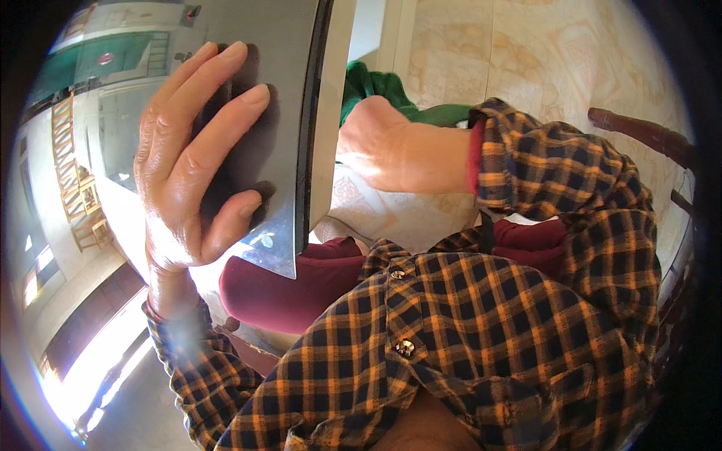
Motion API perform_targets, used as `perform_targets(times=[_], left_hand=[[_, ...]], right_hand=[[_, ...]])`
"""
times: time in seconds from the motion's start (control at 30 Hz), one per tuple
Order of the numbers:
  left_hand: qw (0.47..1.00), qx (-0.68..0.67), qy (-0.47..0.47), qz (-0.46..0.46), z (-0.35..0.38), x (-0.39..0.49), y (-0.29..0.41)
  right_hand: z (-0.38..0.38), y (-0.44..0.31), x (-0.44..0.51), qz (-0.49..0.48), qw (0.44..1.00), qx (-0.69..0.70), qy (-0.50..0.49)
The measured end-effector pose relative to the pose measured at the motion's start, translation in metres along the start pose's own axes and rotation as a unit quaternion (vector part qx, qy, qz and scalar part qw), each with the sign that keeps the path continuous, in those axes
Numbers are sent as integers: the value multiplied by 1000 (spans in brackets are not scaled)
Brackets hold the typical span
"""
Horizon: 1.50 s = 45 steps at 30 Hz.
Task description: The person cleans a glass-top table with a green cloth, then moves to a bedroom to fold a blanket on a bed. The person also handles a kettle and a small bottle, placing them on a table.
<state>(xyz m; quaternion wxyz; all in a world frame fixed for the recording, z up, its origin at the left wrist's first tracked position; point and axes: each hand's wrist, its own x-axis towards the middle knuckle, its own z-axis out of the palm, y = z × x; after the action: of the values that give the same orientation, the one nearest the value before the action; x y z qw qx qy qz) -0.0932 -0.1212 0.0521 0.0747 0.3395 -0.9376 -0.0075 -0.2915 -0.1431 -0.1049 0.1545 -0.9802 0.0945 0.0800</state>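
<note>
My left hand (192, 152) lies with fingers spread on a dark, glossy tabletop (276, 152), palm side down. A clear sheet with small leaf and flower prints covers the top, and one corner of it sticks out past the near edge. Beyond the black-trimmed edge, lower down on the right, my right hand (378, 144) is curled into a fist at a bunched green cloth (383, 84). The cloth comes out from around the fist and trails to the right. The fingertips of that hand are hidden.
Patterned floor tiles (524, 56) extend at the upper right. A dark red wooden chair part (643, 132) stands at the right rim. My maroon-clad knee (282, 293) is under the tabletop corner. Wooden chairs (90, 194) line the far left, beside strong sunlight.
</note>
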Motion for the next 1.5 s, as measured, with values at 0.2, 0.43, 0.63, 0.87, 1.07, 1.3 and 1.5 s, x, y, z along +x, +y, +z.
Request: perform_targets(times=[0.2,0.43,0.63,0.87,1.07,1.3,1.5], left_hand=[[999,9,-33,6,-3,1,-3],[1000,9,-27,2,-4,3,0],[999,8,-30,-9,-2,0,-3],[999,-31,-1,-20,-2,6,4],[998,-35,2,-57,-1,4,16],[997,-36,-7,-62,-6,-3,17],[996,-52,5,-66,-11,-4,18]], right_hand=[[1,6,-31,80,994,66,39],[9,5,-6,24,995,32,92],[10,10,-38,119,989,74,40],[22,-1,-5,56,989,54,125],[13,61,-42,189,970,116,103],[-34,122,27,271,958,-80,37],[3,45,59,67,963,-8,260]])
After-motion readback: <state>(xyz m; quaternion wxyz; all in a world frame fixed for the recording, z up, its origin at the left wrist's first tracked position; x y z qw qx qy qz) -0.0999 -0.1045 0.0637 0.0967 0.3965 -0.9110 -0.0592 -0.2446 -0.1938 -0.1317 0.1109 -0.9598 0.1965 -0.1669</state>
